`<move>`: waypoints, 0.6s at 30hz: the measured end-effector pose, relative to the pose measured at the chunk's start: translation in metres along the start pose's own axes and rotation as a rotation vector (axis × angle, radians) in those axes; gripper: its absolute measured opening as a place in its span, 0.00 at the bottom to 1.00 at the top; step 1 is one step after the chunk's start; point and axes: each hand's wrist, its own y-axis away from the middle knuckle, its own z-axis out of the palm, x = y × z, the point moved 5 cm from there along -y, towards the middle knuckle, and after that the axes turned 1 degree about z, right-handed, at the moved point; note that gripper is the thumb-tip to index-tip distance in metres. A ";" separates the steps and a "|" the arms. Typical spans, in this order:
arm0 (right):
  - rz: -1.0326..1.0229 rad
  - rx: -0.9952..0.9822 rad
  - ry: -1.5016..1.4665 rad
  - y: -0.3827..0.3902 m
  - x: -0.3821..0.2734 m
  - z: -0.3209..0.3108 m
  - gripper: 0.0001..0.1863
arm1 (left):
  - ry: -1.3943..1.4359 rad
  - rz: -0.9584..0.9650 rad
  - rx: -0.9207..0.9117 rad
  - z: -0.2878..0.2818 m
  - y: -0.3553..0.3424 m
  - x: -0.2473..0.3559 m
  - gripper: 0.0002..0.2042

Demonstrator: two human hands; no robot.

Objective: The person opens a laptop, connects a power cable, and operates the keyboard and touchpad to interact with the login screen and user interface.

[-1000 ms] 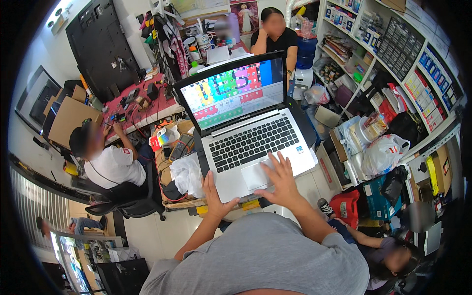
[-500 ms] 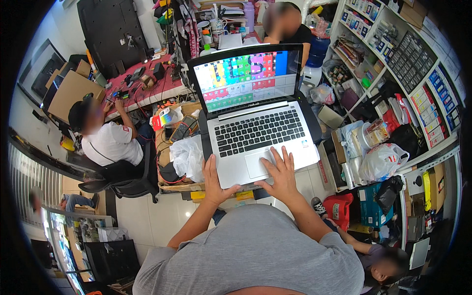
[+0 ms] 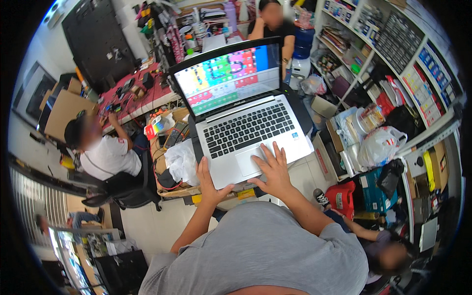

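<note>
A silver laptop (image 3: 223, 172) with black keys stands in front of me, its lid raised and its screen (image 3: 226, 73) lit with a colourful picture and many small icons. At its front left corner rests my left hand (image 3: 210, 184), fingers stretched along the side edge and thumb along the front edge. My right hand (image 3: 273, 172) lies spread over the touchpad (image 3: 247, 163), with fingertips on the pad and its right side. Its thumb reaches to the laptop's front edge. Neither hand has lifted anything. Something black (image 3: 298, 110) shows beneath the laptop on the right.
Left of the laptop lie a white plastic bag (image 3: 182, 160) and a multimeter (image 3: 176, 134). A seated person (image 3: 110, 155) works at a red-covered bench (image 3: 157, 88). Another person (image 3: 273, 29) sits behind the screen; a third (image 3: 388, 250) is low at right. Packed shelves (image 3: 364, 88) line the right side.
My view has shifted and tilted, so the laptop appears further left and more slanted. Both hands keep their places on it. The person behind the screen now has a hand near the head.
</note>
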 end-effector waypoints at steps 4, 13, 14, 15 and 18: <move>0.005 -0.007 -0.024 0.000 0.000 0.000 0.37 | -0.049 0.032 0.005 0.001 0.002 -0.002 0.60; 0.027 -0.007 -0.047 0.004 0.003 0.000 0.38 | -0.005 -0.033 -0.018 0.001 0.001 0.000 0.60; 0.022 0.000 -0.051 0.004 0.003 0.000 0.38 | -0.008 -0.030 -0.015 0.001 0.001 -0.001 0.60; 0.027 0.004 -0.054 0.004 0.003 -0.001 0.38 | 0.000 -0.025 -0.018 0.002 0.001 -0.001 0.60; 0.030 0.009 -0.067 0.003 0.002 -0.003 0.38 | 0.007 -0.023 -0.021 0.001 0.001 -0.001 0.60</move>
